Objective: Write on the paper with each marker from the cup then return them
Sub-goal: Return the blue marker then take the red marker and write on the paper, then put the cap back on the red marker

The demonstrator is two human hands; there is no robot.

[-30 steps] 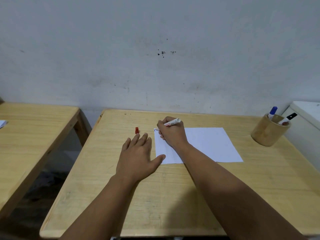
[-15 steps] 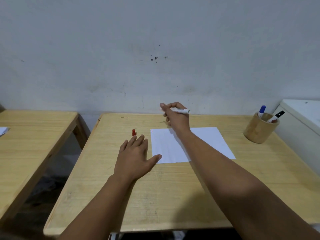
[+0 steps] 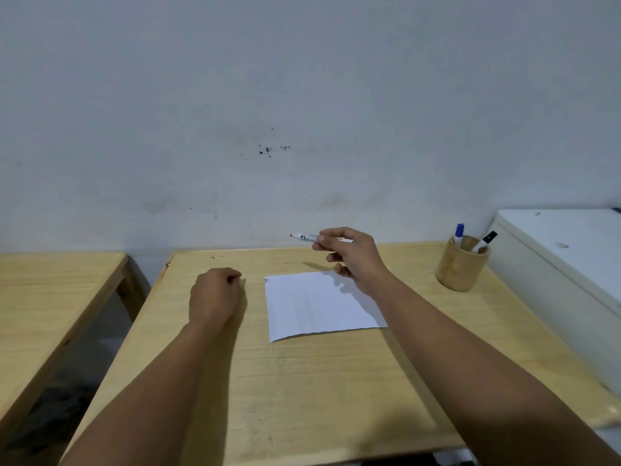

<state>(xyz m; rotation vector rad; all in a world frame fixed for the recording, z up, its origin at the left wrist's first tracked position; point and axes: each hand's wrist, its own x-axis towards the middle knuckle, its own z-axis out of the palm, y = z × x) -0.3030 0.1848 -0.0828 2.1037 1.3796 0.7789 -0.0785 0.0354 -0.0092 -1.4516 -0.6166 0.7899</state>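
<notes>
My right hand (image 3: 353, 257) holds an uncapped red marker (image 3: 304, 237) in the air above the far edge of the white paper (image 3: 319, 304), red tip pointing left. Small red and blue marks (image 3: 267, 280) sit in the paper's top-left corner. My left hand (image 3: 215, 290) rests on the table left of the paper with its fingers curled shut. The red cap is out of sight, hidden under those fingers. The wooden cup (image 3: 460, 267) stands at the far right and holds a blue-capped marker (image 3: 458, 230) and a black-capped marker (image 3: 485, 240).
The wooden table (image 3: 302, 381) stands against a grey wall. A second wooden table (image 3: 50, 290) is to the left across a gap. A white cabinet (image 3: 571, 237) stands close to the table's right edge, just behind the cup.
My right hand lifted the red marker off the paper's corner and turned its tip to the left. My left hand went from flat to curled over the spot where the red cap stood.
</notes>
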